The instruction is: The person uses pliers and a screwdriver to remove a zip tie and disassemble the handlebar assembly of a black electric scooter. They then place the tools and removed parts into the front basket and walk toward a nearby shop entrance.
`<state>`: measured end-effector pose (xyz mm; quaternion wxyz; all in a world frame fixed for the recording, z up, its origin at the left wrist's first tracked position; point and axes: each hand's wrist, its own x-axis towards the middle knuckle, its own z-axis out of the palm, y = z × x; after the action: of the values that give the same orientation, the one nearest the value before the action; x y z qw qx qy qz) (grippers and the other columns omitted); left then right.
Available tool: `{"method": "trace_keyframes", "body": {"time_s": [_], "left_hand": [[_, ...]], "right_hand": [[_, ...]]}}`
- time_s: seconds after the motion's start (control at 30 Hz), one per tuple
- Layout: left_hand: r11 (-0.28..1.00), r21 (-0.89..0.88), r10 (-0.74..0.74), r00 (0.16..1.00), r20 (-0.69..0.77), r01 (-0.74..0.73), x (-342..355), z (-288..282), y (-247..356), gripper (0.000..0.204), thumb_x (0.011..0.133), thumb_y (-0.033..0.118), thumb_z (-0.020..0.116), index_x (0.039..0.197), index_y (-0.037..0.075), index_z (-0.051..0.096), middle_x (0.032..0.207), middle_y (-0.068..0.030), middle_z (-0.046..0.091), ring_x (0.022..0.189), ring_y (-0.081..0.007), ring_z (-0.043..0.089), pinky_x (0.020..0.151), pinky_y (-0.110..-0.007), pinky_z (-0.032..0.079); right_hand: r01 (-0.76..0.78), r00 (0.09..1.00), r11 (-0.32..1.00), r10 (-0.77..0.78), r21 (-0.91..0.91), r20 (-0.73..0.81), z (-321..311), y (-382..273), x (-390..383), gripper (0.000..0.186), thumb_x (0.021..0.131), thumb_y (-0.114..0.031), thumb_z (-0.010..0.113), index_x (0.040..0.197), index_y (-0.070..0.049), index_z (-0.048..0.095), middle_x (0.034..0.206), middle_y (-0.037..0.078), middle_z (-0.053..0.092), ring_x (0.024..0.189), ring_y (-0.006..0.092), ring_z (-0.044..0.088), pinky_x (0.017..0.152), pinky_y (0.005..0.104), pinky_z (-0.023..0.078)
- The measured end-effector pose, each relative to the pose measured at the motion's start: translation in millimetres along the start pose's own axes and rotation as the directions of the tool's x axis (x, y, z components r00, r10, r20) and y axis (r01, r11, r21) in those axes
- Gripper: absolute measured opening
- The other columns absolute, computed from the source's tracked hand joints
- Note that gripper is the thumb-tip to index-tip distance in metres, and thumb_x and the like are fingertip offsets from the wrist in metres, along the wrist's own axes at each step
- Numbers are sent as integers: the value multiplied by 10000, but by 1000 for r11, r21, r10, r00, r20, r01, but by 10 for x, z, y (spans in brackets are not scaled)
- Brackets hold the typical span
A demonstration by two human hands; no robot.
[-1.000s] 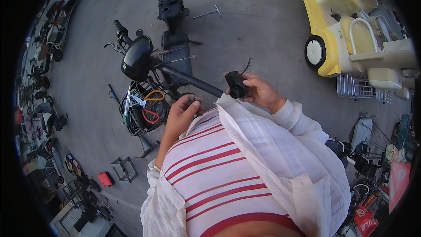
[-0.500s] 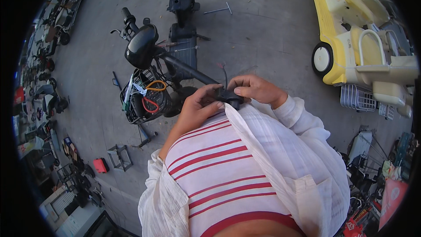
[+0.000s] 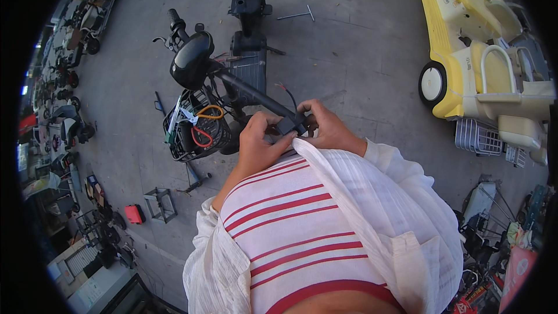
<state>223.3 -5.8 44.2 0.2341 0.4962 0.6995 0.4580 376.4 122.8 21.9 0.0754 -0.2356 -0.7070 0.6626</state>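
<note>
A black electric scooter [image 3: 244,67] stands on the grey concrete in front of me, with a round black headlight and a front wire basket [image 3: 195,125] holding orange and green cables. Its black handlebar runs toward me. Both hands meet at the near end of that bar, on a small black control piece [image 3: 289,124]. My left hand [image 3: 256,145] grips it from the left, my right hand [image 3: 325,128] from the right. A thin red-tipped wire sticks up just beyond the piece.
A yellow and cream ride-on vehicle [image 3: 482,52] stands at the right, with white wire baskets beside it. A metal T-shaped wrench [image 3: 296,14] lies on the floor at the back. A small metal frame [image 3: 161,204] and red box [image 3: 135,214] sit left. Parked scooters line the left edge.
My left hand has come over from the basket side to the bar's end and joined the right hand on the black piece. The view has shifted slightly.
</note>
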Motion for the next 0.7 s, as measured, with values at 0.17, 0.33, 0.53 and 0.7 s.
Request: {"method": "trace_keyframes", "body": {"time_s": [0.17,0.33,0.53,0.7], "left_hand": [[999,15,-45,999,-16,45,22,2,24,314,708,49,803,919,-11,579,850,-90,614,738,-145,650,628,-251,530],[981,-176,-91,996,-19,86,17,31,18,315,723,55,786,980,-19,620,859,-110,621,752,-170,655,675,-270,535],[956,-259,-160,985,-62,139,-42,32,-61,209,826,65,702,998,-29,629,856,-91,641,735,-140,640,686,-261,527],[872,-438,-298,946,-124,218,-108,8,-192,136,925,98,596,991,-20,612,803,-47,639,727,-92,598,664,-231,485]], "right_hand": [[76,995,990,-84,-121,-61,58,57,41,589,750,-268,784,1201,-12,502,1100,152,566,898,209,608,698,314,511],[-4,999,983,12,182,-44,75,-4,-2,483,816,-216,732,1200,7,544,1095,145,611,992,190,601,788,324,516],[-128,991,925,104,358,85,29,-58,94,410,866,-198,689,1190,10,548,1049,92,624,931,146,601,837,291,488],[-285,955,893,235,348,180,-26,-167,162,399,888,-248,662,1149,30,543,964,83,619,859,141,589,773,280,483]]}}
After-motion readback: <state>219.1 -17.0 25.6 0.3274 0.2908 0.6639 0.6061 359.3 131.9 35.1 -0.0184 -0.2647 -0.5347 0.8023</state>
